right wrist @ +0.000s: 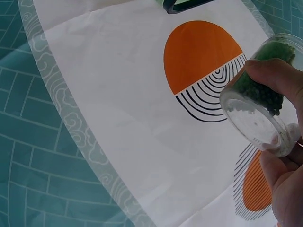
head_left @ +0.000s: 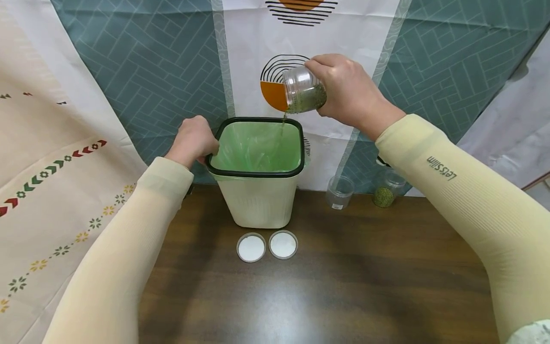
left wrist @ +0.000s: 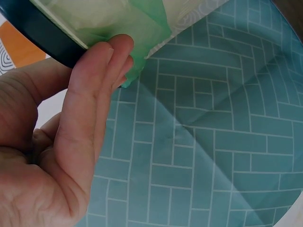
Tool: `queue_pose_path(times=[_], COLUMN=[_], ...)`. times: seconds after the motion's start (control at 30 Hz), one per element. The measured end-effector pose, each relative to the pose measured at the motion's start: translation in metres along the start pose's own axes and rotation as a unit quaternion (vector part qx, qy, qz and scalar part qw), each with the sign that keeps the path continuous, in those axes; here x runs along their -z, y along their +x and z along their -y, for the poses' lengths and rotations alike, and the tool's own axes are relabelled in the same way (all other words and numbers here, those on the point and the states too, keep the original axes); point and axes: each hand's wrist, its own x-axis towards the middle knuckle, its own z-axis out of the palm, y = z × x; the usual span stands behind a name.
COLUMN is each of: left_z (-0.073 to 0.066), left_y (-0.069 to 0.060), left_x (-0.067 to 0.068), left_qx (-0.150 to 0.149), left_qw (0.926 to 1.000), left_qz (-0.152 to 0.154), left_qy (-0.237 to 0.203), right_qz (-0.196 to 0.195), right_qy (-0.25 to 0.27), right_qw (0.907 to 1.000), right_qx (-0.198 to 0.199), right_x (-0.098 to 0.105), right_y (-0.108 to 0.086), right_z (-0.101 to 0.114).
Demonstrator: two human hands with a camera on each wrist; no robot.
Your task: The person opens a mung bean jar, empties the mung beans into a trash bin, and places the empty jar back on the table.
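The right hand (head_left: pixel 345 88) is holding a jar (head_left: pixel 299 91), thumb and fingers curling around its clear wall. The jar is hanging at one o'clock from the bin (head_left: pixel 257 203), above the rim and apart from it. It is tilting onto its side, its mouth facing nine o'clock, and green grains (head_left: pixel 317 97) are spilling from it in a thin stream toward the bin's opening. More grains are lying along the jar's lower side.

The left hand (head_left: pixel 194 139) is gripping the bin at ten o'clock on its black rim (head_left: pixel 258 174); in the left wrist view its fingers are pressing close together against the outside, holding the rim with the thumb. A green liner (head_left: pixel 245 143) is covering the bin's inner walls and folding over the rim. The bin is standing upright on a brown table (head_left: pixel 301 296).

Two white-centred lids are lying side by side in front of the bin: the left lid (head_left: pixel 251 247) at six o'clock, the right lid (head_left: pixel 283 244) between five and six. A clear cup (head_left: pixel 340 188) is standing just past three o'clock; beyond it, at three, a second jar (head_left: pixel 384 196) is holding green grains. Pale sleeves (head_left: pixel 447 191) are covering both arms. A patterned cloth (head_left: pixel 167 62) is hanging behind.
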Motion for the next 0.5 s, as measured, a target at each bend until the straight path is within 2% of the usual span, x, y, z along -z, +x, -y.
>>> queue_pose_path(times=[0.5], left_z=[0.0001], left_y=[-0.0011], left_x=[0.0014], left_qx=[0.005], left_qw=[0.9999], left_qz=[0.005], left_qy=[-0.010], right_qz=[-0.001], right_qy=[0.000], right_qw=[1.0000], right_qx=[0.002], right_x=[0.0006], right_y=[0.0030], right_z=[0.0012])
